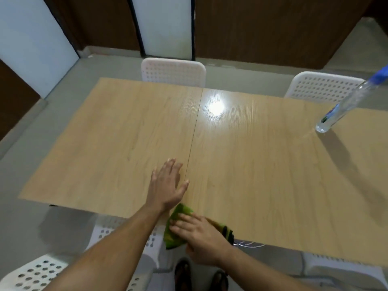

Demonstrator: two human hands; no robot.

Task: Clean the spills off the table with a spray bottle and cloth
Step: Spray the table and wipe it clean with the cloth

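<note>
- Right hand (195, 232) lies on the green cloth (176, 227) at the near edge of the table (262, 164), fingers spread across the fabric and pressing it down; thumb hidden, so whether it also pinches the cloth I cannot tell. Likely purpose: hold the cloth flat to wipe.
- Cloth lies half over the table edge, part hanging off toward the person.
- Left hand (167, 183) is released, flat, fingers straight, palm down on the wood just beyond the cloth. Probably bracing.
- Both forearms reach in from below, left arm the more extended.
- Spray bottle (340, 106) stands far right on the table, well apart from both hands, untouched.
- No spill distinguishable; only 1 bright glare patch mid-table.
- 2 white chairs (173, 71) across the table.
</note>
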